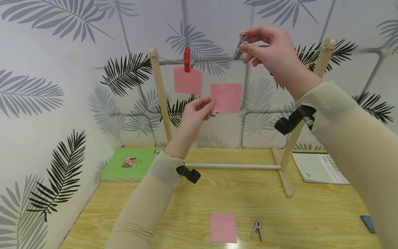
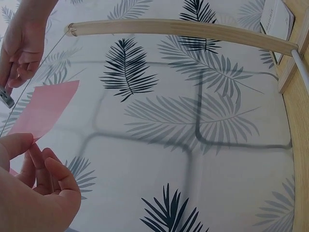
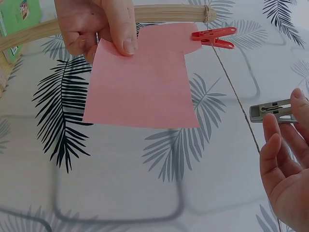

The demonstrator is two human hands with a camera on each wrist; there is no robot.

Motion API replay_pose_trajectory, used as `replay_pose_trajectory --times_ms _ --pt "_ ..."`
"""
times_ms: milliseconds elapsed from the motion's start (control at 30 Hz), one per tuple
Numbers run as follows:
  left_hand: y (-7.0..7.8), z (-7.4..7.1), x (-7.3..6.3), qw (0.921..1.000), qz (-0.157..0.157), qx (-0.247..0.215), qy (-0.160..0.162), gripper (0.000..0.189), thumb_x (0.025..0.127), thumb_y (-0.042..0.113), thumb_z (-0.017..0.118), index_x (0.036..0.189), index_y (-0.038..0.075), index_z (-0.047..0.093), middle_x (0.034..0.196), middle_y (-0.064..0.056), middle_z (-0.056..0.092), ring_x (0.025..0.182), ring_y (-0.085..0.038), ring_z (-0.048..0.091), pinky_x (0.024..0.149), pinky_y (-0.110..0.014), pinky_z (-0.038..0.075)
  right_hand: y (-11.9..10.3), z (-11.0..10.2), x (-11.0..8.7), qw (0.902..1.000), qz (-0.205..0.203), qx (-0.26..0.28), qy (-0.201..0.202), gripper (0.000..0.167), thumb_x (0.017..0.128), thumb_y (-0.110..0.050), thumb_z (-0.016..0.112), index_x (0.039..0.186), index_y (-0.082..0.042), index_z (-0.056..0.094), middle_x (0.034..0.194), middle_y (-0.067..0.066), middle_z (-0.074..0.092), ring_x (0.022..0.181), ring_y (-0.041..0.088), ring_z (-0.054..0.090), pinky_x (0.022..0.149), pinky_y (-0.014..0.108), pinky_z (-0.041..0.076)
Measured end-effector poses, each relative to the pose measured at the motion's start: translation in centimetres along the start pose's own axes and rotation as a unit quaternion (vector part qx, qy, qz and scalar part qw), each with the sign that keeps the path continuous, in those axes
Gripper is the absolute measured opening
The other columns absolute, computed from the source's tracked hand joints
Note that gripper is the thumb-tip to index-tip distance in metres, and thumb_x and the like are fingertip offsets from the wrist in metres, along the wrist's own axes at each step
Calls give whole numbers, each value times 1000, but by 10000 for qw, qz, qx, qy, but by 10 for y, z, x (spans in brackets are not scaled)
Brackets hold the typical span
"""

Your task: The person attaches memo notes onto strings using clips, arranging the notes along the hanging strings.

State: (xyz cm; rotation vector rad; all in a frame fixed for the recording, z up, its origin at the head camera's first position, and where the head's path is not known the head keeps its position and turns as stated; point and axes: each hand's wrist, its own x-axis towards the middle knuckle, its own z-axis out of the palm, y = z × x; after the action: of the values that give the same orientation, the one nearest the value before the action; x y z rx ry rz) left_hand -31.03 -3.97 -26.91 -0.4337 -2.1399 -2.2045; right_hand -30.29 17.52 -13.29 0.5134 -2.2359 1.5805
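My left hand (image 1: 196, 116) pinches a pink paper square (image 1: 227, 98) at its left edge, below the string (image 1: 214, 62). Up by the string, my right hand (image 1: 273, 52) holds a grey clothespin (image 1: 240, 46) between thumb and fingers, its tip right at the string. In the right wrist view the grey clothespin (image 3: 270, 112) lies just beside the string, with the paper (image 3: 142, 92) apart from it. To the left, a red clothespin (image 1: 187, 59) on the string grips another pink paper (image 1: 188, 81), which hangs down.
Wooden posts (image 1: 161, 93) hold the string, joined low by a white rod (image 1: 233, 166). On the table lie a pink paper (image 1: 223, 228), a grey clothespin (image 1: 257, 230) and a blue-grey object (image 1: 368, 223). A green book (image 1: 129, 163) and a white booklet (image 1: 318, 168) sit further back.
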Motion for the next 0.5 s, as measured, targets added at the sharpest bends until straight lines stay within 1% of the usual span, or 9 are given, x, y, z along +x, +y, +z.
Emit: replay_pose_trajectory --times_ms 100,200,367,500 --pt "-1 0 0 10000 -9 -19 -10 34 98 19 64 127 4 64 91 5 61 81 -8 55 69 -20 45 0 2 2 9999 -16 -127 22 41 93 -21 69 132 -12 61 105 -6 61 73 8 65 63 19 48" --pt "-2 0 1 10000 -11 -41 -18 33 97 19 64 127 3 64 90 6 61 80 -8 54 68 -20 45 1 3 2 9998 -32 -217 37 39 93 -21 69 131 -11 61 104 -6 60 70 9 65 58 18 47" --pt "-2 1 2 10000 -26 -68 -50 32 97 19 64 126 3 64 89 5 61 79 -8 54 69 -20 45 4 4 3 9998 29 -209 39 36 94 -20 68 129 -12 61 104 -5 59 66 10 64 50 19 41" --pt "-3 2 3 10000 -55 -49 -53 33 97 19 64 126 4 64 91 5 62 80 -8 54 69 -20 46 5 6 5 9997 77 -229 -40 36 94 -20 68 128 -11 61 103 -6 59 64 10 63 48 20 37"
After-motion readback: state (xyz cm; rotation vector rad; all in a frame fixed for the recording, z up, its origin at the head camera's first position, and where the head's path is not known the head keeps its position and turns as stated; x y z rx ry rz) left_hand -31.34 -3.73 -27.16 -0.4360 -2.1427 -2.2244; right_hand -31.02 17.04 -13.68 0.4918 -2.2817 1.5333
